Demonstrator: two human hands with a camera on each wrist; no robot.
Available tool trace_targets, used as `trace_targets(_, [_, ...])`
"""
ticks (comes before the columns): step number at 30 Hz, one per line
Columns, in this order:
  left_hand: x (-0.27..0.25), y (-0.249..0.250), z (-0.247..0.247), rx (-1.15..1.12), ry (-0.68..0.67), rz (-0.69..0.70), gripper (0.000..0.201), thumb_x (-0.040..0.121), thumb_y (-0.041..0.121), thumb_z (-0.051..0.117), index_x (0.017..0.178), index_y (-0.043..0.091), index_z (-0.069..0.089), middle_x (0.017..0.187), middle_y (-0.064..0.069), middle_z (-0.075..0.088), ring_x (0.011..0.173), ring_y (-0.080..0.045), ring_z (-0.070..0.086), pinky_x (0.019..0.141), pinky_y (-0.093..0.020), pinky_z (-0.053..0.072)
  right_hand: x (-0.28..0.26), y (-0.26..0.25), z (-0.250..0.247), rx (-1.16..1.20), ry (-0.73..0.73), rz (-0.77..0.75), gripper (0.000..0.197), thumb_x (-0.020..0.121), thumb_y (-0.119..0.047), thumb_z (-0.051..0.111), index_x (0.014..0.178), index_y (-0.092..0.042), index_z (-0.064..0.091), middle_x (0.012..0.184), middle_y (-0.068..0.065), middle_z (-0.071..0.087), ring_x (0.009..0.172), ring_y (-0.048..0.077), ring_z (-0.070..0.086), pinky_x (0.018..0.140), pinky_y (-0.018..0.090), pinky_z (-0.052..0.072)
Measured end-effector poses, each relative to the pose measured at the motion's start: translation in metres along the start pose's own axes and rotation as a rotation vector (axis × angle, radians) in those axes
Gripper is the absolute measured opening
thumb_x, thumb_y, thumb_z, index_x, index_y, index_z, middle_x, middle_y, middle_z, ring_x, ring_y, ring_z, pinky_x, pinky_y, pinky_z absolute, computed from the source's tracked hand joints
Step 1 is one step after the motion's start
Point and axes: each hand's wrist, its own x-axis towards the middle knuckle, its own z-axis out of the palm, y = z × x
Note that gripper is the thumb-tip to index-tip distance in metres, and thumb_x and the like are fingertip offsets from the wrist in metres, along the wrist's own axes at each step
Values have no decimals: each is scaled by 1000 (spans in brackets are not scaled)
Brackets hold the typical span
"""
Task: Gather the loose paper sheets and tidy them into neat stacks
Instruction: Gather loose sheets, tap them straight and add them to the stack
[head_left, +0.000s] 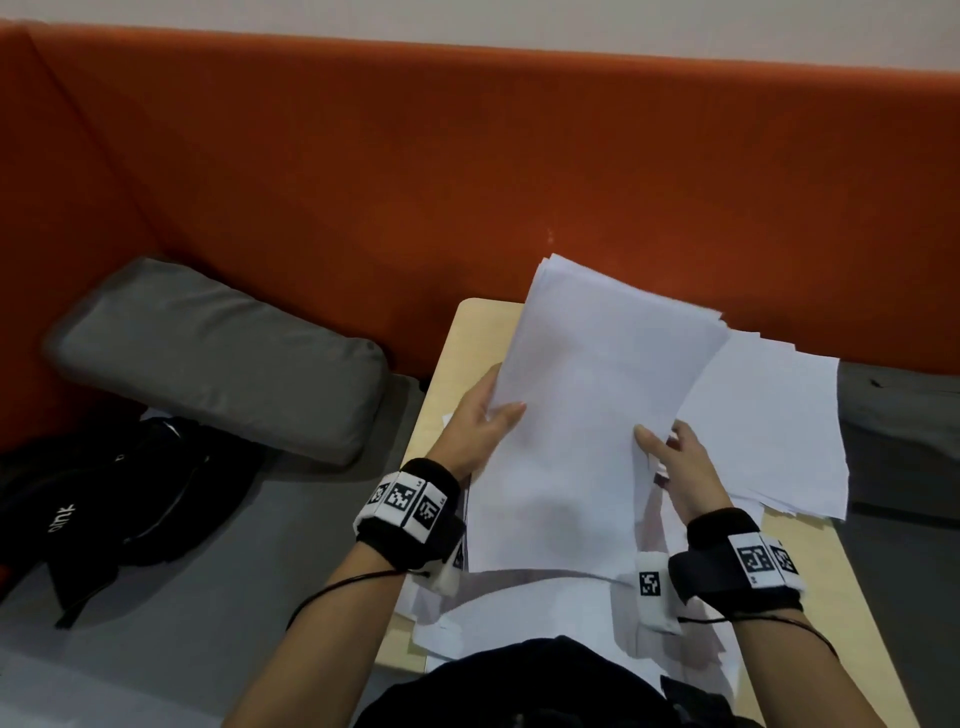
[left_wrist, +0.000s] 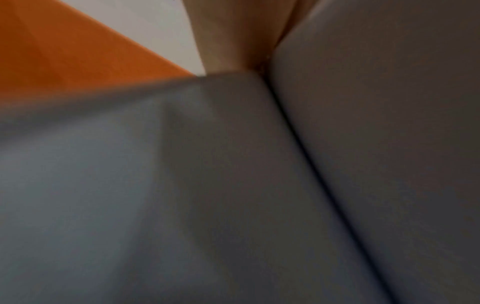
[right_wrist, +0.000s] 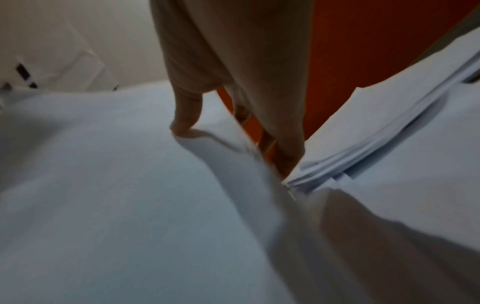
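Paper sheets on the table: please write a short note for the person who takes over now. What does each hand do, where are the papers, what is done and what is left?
Left hand: grips the left edge of the lifted bundle of sheets, thumb on top.
Right hand: pinches the bundle's right edge.
The bundle is raised and tilted over the table, its far edges uneven.
Second pile: lies on the table to the right, fanned and untidy.
Loose sheets: scattered at the near edge.
Done: one bundle gathered.
Left: square it, set it down, collect the loose sheets, tidy the second pile.
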Motion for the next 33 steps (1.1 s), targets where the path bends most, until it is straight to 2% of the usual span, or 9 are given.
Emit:
trace_targets(4, [5, 9, -3, -57, 56, 48, 38, 86, 12, 51, 121, 26, 49, 120, 4, 60, 109, -13, 59, 93, -32, 49, -5, -17, 2, 32, -88, -64, 39, 88, -20, 61, 125, -11, 52, 121, 9, 62, 108, 25, 60, 93, 40, 49])
trace_targets(7, [8, 9, -6, 22, 183, 80, 37, 88, 11, 51, 123, 20, 45, 123, -3, 56, 112, -19, 55, 102, -40, 43, -13, -30, 11, -47, -45, -242, 21, 91, -10, 56, 112, -10, 57, 101, 5, 65, 84, 13, 62, 67, 16, 53])
trace_targets(10, [6, 13, -7, 75, 253, 136, 35, 92, 4, 48, 120, 24, 43, 116, -2, 56, 104, -14, 57, 99, -37, 43, -20, -40, 20, -33, -8, -371, 18, 90, -7, 56, 108, -11, 58, 94, 0, 64, 79, 5, 62, 64, 9, 52])
trace_targets(15, [6, 23, -9, 49, 289, 160, 30, 86, 22, 49, 113, 34, 43, 108, 9, 58, 99, -5, 60, 89, -27, 50, -24, -47, 29, -23, -29, -434, 14, 92, -7, 53, 105, -10, 56, 87, -6, 63, 65, -11, 61, 60, 8, 50])
trace_targets(20, [5, 28, -6, 96, 268, 180, 41, 87, 27, 55, 126, 25, 40, 115, 1, 56, 110, -22, 57, 93, -40, 51, -24, -49, 30, -1, 1, -411, 10, 90, -11, 58, 100, -9, 59, 85, -8, 63, 65, -8, 63, 59, 7, 50])
trace_targets(23, [7, 30, 0, 95, 298, 150, 27, 92, 16, 55, 118, 21, 50, 110, -4, 61, 107, -25, 59, 93, -43, 50, -25, -53, 30, 10, 9, -377, 9, 90, -12, 58, 97, -7, 61, 82, -6, 63, 65, -2, 62, 58, 8, 50])
trace_targets(27, [8, 42, -1, 72, 334, 208, 26, 93, 5, 52, 117, 16, 52, 103, 6, 62, 97, -8, 61, 86, -27, 51, -29, -63, 29, 19, 18, -400, 7, 90, -10, 58, 95, -7, 61, 80, -6, 63, 58, -8, 62, 57, 8, 50])
trace_targets(29, [7, 45, -4, 49, 326, 237, 28, 91, 2, 53, 110, 23, 52, 102, 8, 61, 92, 0, 63, 81, -21, 53, -32, -65, 26, 36, 5, -409, 4, 88, -9, 59, 92, -9, 61, 79, -8, 65, 59, -8, 63, 56, 7, 49])
trace_targets(33, [5, 28, -10, 102, 310, 187, 29, 90, 12, 58, 110, 30, 49, 107, 4, 62, 99, -8, 62, 87, -29, 53, -33, -55, 25, -22, -69, -325, 9, 85, -10, 63, 95, -11, 63, 89, 3, 67, 76, 9, 66, 60, 11, 52])
